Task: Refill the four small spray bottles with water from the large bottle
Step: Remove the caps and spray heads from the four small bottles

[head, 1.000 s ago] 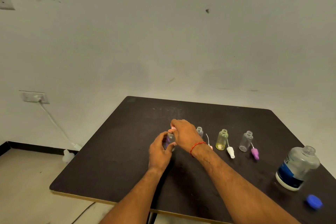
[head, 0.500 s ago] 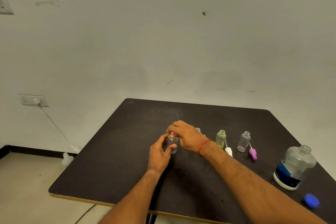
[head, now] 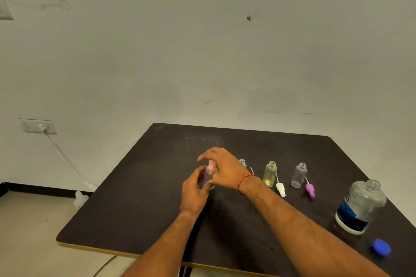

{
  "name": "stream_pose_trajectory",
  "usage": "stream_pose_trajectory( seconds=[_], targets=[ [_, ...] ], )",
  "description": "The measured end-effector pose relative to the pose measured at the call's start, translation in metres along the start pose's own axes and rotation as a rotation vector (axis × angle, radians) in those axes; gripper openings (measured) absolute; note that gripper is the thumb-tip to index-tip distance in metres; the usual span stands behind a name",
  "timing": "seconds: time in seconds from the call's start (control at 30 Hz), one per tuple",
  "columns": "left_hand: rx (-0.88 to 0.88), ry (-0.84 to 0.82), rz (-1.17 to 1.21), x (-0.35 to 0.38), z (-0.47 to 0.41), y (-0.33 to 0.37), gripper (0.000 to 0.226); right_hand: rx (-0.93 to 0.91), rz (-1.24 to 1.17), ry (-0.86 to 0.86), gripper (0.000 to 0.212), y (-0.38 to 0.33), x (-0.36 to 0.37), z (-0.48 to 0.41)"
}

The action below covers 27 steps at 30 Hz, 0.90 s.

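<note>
My left hand (head: 194, 191) grips a small clear spray bottle (head: 208, 177) standing on the black table (head: 139, 198). My right hand (head: 221, 170) pinches its pink spray cap (head: 211, 165) at the bottle's top. To the right stand three open small bottles: a clear one (head: 242, 162) partly hidden behind my right hand, a yellowish one (head: 270, 173) and a clear one (head: 299, 175). A white spray cap (head: 281, 189) and a purple spray cap (head: 310, 190) lie beside them. The large open bottle with a blue label (head: 359, 207) stands at the right.
A blue lid (head: 381, 247) lies near the table's front right edge. A wall socket (head: 38, 126) with a white cable (head: 65, 159) is on the left wall. A white plug (head: 80, 198) rests on the floor by the table.
The pink cap has come into view above the bottle, between my right fingers. Both hands stay at the same bottle; the camera has shifted slightly.
</note>
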State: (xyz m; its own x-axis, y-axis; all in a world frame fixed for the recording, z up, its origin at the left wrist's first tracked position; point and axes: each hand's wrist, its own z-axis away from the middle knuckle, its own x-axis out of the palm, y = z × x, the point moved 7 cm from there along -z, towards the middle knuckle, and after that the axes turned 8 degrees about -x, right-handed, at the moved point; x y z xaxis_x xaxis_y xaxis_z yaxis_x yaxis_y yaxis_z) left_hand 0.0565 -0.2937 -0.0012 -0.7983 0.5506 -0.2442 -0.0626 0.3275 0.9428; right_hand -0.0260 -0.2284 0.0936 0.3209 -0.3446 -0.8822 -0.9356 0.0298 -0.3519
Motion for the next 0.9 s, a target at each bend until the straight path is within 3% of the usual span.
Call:
stream_pose_trajectory(
  seconds=[0.1, 0.2, 0.3, 0.4, 0.57, 0.7, 0.8, 0.9],
  targets=[
    [-0.019, -0.012, -0.016, 0.001, 0.000, -0.003, 0.044, 0.117, 0.122, 0.099, 0.027, 0.005, -0.011, 0.000],
    [-0.019, -0.020, -0.026, 0.002, 0.000, -0.001, 0.046, 0.148, 0.167, 0.015, 0.016, 0.003, -0.010, -0.003],
    [-0.006, -0.007, -0.018, 0.000, 0.000, 0.001, 0.042, 0.074, 0.068, -0.045, 0.025, -0.002, -0.007, -0.005],
    [-0.011, -0.013, -0.002, 0.002, 0.000, -0.001, 0.042, 0.124, 0.017, 0.005, 0.041, -0.001, -0.010, -0.003],
    [-0.024, -0.030, -0.033, 0.002, 0.001, 0.000, 0.048, 0.192, 0.178, -0.025, 0.017, -0.002, -0.013, -0.002],
    [-0.011, -0.016, -0.014, 0.000, 0.001, 0.001, 0.048, 0.089, 0.117, -0.104, 0.029, -0.009, -0.007, -0.003],
    [-0.010, -0.018, -0.008, 0.001, 0.001, -0.001, 0.045, 0.173, 0.077, -0.027, 0.044, -0.003, -0.009, 0.001],
    [-0.014, -0.029, -0.018, 0.002, 0.002, 0.000, 0.046, 0.253, 0.151, -0.011, 0.024, 0.001, -0.012, 0.002]
  ],
)
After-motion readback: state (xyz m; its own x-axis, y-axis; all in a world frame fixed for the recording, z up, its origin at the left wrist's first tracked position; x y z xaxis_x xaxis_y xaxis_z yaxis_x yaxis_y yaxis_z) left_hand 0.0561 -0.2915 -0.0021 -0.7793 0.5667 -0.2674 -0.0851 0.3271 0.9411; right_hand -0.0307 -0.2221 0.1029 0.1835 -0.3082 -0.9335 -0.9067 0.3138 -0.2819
